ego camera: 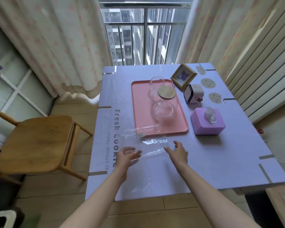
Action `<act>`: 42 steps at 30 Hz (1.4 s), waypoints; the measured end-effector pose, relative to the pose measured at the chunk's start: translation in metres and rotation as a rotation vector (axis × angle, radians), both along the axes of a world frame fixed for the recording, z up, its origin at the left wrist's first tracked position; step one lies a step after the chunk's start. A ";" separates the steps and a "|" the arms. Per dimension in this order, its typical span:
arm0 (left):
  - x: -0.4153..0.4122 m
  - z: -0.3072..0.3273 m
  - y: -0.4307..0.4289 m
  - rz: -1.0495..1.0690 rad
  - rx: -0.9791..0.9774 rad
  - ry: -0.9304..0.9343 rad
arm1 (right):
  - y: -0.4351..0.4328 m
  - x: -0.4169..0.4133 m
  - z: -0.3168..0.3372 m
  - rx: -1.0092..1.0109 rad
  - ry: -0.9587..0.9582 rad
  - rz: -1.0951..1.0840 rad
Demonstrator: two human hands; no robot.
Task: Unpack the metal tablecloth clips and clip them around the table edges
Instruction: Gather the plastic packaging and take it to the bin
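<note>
Both forearms are bare, with no sleeves in view. The right hand [178, 153] wears a thin ring on one finger. The left hand [127, 156] wears nothing visible.

Bare tablecloth [212, 163] right of the clear bag [145, 145]; beyond, pink tray [138, 112] and tissue box [207, 122].

A table [220, 162] under a lilac tablecloth [196, 170] printed with cookies and lettering carries a pink tray [139, 112], a wooden picture frame [183, 76], a small white box [194, 93], a purple tissue box [207, 123] and clear plastic wrapping [148, 145] in front of the tray. Metal clips [104, 107] grip the cloth along the edges.
</note>
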State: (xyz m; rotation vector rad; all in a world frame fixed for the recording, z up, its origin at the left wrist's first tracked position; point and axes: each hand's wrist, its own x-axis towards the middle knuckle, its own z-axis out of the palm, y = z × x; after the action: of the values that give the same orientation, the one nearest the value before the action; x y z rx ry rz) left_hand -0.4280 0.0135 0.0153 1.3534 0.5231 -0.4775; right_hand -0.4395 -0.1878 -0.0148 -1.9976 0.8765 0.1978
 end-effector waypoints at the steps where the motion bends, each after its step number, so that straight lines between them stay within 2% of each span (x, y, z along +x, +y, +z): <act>1: -0.001 0.001 0.006 -0.036 0.019 -0.022 | 0.004 0.006 -0.003 0.020 0.005 0.000; 6: 0.002 0.013 0.029 -0.178 0.123 -0.105 | 0.017 0.023 -0.011 0.040 0.077 0.008; 9: 0.006 0.022 0.040 -0.182 0.155 -0.159 | 0.021 0.025 -0.005 0.272 0.014 0.030; 11: 0.011 0.031 0.047 -0.220 0.256 -0.242 | 0.024 0.029 0.011 0.406 -0.072 0.051; 13: 0.017 0.042 0.055 -0.284 0.380 -0.366 | 0.026 0.037 0.034 0.474 -0.114 0.184; 15: 0.023 0.056 0.064 -0.315 0.440 -0.422 | 0.028 0.046 0.057 0.529 -0.077 0.376; 18: 0.027 0.075 0.080 -0.393 0.421 -0.350 | 0.039 0.061 0.079 0.592 0.009 0.598; 21: 0.018 0.080 0.104 -0.444 0.278 -0.209 | 0.067 0.066 0.092 0.652 0.006 0.651; 24: 0.005 0.076 0.129 -0.309 0.274 -0.167 | 0.106 0.062 0.092 0.757 -0.019 0.564; 27: -0.003 0.058 0.160 0.052 0.250 -0.137 | 0.152 0.050 0.086 0.919 0.059 0.537; 29: -0.008 0.050 0.184 0.347 0.180 -0.101 | 0.190 0.038 0.080 0.886 0.140 0.621; 31: -0.014 0.044 0.212 0.530 0.201 -0.098 | 0.231 0.024 0.077 0.811 0.199 0.705; 35: -0.023 0.039 0.278 0.572 0.281 -0.130 | 0.310 0.003 0.071 0.724 0.166 0.711; 42: -0.061 0.027 0.407 0.379 0.221 0.112 | 0.433 -0.007 0.059 0.663 0.202 0.636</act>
State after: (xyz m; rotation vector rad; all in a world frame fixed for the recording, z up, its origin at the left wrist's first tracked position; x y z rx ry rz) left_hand -0.4888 0.4202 0.0421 1.4002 0.9262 -0.1873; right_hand -0.4469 0.2457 0.0439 -1.5655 0.2019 0.9345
